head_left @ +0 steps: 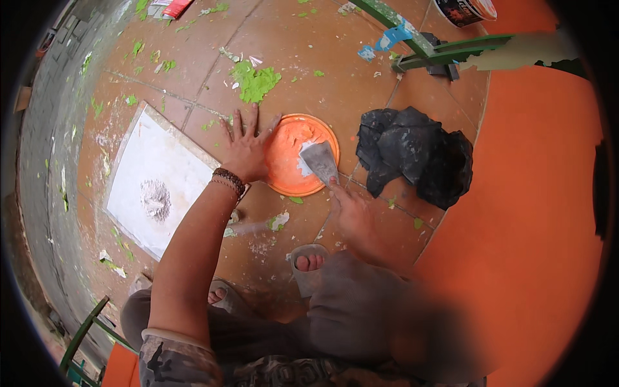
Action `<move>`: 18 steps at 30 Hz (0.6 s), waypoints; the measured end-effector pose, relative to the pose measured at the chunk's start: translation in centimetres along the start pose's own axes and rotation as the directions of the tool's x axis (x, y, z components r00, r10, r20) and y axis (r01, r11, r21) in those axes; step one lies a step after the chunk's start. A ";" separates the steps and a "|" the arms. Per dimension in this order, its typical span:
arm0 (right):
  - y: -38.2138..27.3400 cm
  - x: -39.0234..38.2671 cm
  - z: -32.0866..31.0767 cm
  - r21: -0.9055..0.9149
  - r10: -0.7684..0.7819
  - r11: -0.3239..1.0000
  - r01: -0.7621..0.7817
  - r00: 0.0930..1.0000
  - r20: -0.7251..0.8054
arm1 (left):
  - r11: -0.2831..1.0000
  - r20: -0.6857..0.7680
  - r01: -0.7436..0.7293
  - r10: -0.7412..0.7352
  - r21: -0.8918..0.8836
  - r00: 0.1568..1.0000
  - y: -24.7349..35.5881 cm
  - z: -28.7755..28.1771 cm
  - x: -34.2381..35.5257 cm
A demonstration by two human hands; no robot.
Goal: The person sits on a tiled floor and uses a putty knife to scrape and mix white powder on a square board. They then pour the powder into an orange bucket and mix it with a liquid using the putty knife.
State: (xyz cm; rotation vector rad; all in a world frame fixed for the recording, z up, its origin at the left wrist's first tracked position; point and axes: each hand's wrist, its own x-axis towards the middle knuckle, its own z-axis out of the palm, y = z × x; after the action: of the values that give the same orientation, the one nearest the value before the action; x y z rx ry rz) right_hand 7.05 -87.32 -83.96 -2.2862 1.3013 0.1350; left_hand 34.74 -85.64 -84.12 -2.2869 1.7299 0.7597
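Observation:
An orange round lid [276,179] lies on the tiled floor in front of me, smeared with orange paste [284,155] and a patch of white paste [302,161]. My left hand [246,149] has its fingers spread, with the thumb side against the lid's left rim. In my right hand [351,209] is a putty knife [320,161], its wide grey blade resting over the white patch. The knife's handle is mostly hidden inside the closed fingers.
Left lies a white board [138,168] bearing a heap of grey powder [155,200]. A crumpled black plastic bag [416,151] is at right, before an orange wall [529,226]. Green paint flakes [255,80] litter the floor. Green metal bars [451,51] and a tub [465,11] stand far right.

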 end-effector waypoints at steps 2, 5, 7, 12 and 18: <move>-3.3 0.5 0.0 -0.019 0.081 0.997 -0.081 0.996 0.032 | 1.000 -0.025 0.003 -0.003 -0.018 1.000 -0.3 0.7 -0.2; -3.8 -0.7 -0.5 -0.069 0.200 0.979 -0.193 0.971 0.133 | 0.999 -0.060 -0.027 0.025 -0.037 0.998 -0.4 0.7 -0.5; -4.4 0.5 -0.9 -0.048 0.211 0.978 -0.205 0.958 0.195 | 0.998 -0.083 0.010 -0.015 -0.055 0.996 -0.2 1.5 -0.7; -5.8 2.4 -1.6 -0.063 0.245 0.970 -0.237 0.939 0.241 | 0.966 -0.118 0.137 -0.166 -0.219 0.979 3.0 3.4 -1.7; -7.0 3.4 -2.5 -0.011 0.157 0.987 -0.158 0.964 0.214 | 0.970 -0.196 0.104 -0.149 -0.221 0.969 2.4 4.5 -1.5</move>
State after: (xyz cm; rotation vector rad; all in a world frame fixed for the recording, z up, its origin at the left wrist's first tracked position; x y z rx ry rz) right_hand 14.32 -88.25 -80.24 -2.0938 1.3648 0.4192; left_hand 30.85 -83.17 -86.87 -2.6797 1.6325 0.7284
